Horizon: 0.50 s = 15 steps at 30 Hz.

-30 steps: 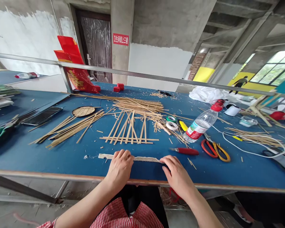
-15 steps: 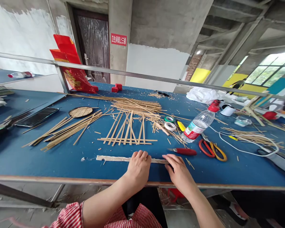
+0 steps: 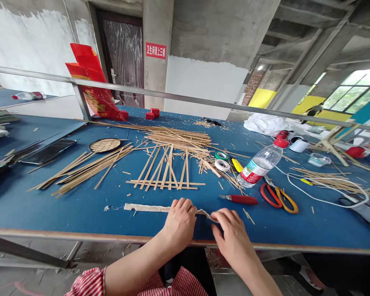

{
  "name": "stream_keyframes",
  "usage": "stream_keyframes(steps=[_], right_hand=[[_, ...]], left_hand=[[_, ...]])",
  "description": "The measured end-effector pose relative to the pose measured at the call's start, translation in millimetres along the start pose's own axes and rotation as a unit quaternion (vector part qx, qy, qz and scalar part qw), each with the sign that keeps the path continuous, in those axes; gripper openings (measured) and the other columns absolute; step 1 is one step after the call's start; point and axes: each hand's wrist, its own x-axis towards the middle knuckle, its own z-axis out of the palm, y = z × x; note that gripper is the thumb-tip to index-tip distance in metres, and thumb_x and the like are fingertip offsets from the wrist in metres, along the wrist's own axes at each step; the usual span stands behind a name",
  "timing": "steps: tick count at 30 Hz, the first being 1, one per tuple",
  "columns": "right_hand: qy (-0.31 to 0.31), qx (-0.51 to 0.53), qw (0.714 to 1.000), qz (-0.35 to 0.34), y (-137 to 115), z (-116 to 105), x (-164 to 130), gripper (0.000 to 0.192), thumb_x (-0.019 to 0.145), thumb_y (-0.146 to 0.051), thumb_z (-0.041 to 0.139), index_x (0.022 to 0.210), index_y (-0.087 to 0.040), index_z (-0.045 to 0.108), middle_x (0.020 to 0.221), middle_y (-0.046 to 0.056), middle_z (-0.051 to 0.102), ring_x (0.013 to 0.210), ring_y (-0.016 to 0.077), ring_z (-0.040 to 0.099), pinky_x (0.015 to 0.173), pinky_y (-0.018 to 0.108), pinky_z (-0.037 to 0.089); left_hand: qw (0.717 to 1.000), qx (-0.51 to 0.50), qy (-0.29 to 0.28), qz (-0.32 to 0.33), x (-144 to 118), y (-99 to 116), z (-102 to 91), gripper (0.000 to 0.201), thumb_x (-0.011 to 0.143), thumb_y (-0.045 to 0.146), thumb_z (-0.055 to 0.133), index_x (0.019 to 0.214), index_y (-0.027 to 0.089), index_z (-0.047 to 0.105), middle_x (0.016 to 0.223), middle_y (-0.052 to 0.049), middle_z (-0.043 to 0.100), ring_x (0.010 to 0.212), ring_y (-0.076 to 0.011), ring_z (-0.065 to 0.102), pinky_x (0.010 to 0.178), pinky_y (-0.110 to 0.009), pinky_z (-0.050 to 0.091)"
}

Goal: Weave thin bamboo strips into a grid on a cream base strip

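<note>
A narrow cream cloth strip (image 3: 147,207) lies along the near part of the blue table, frayed with loose threads at its left end. My left hand (image 3: 181,222) is closed over the middle of the strip, pressing it to the tabletop; its fingertips are mostly hidden. Between my hands the cloth bends and twists a little. My right hand (image 3: 232,230) pinches the strip's right part between fingers and thumb, and that end is hidden under the hand. Just beyond the right hand lies a red-handled knife (image 3: 240,200), its blade pointing left.
Thin bamboo strips (image 3: 164,170) are laid crosswise ahead, with another bundle (image 3: 95,170) to their left. On the right stand a water bottle (image 3: 260,164) and scissors (image 3: 279,197). Tape rolls (image 3: 222,165) sit near the bottle. A phone (image 3: 49,151) lies left; a metal rail (image 3: 185,98) crosses behind.
My right hand has moved slightly toward me and curled its fingers. The cloth between the hands went from lying straight to bent and twisted. My left hand stays on the strip.
</note>
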Motion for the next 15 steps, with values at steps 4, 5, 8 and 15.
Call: stream_keyframes(steps=[4,5,8,15], right_hand=[[0.029,0.014,0.999,-0.005,5.6,-4.8,11.7,0.017,0.076,-0.014,0.044,0.086,-0.022,0.055,0.091,0.007,0.054,0.086,0.0219,0.048,0.079,0.037,0.038],[0.025,0.028,0.999,-0.006,6.7,-3.2,15.8,0.019,0.076,-0.014,0.044,0.090,-0.022,0.055,0.094,0.007,0.054,0.090,0.0223,0.048,0.082,0.037,0.038],[-0.017,0.073,0.997,-0.006,3.0,6.9,25.4,0.025,0.076,-0.014,0.047,0.099,-0.019,0.055,0.099,0.008,0.055,0.096,0.0226,0.049,0.084,0.037,0.040],[-0.037,0.099,0.994,0.001,-15.5,16.7,34.6,0.019,0.081,-0.014,0.040,0.085,-0.017,0.058,0.085,0.008,0.060,0.082,0.0203,0.056,0.076,0.033,0.044]], left_hand=[[1.000,-0.015,0.011,-0.007,-0.6,0.0,-0.3,0.012,0.082,0.016,0.043,0.086,0.019,0.054,0.088,-0.005,0.052,0.083,-0.0200,0.045,0.073,-0.037,0.036],[1.000,-0.021,0.015,-0.011,-1.0,0.2,-0.7,0.012,0.082,0.017,0.044,0.088,0.019,0.054,0.089,-0.005,0.052,0.083,-0.0200,0.045,0.074,-0.037,0.036],[0.998,-0.039,0.037,-0.018,-3.7,0.8,-2.4,0.016,0.081,0.016,0.044,0.090,0.020,0.056,0.093,-0.005,0.052,0.086,-0.0197,0.046,0.077,-0.037,0.036],[0.984,-0.055,0.165,-0.032,-11.6,-4.9,-7.3,0.035,0.082,0.013,0.038,0.116,0.016,0.046,0.121,-0.012,0.042,0.106,-0.0243,0.039,0.088,-0.042,0.032]])
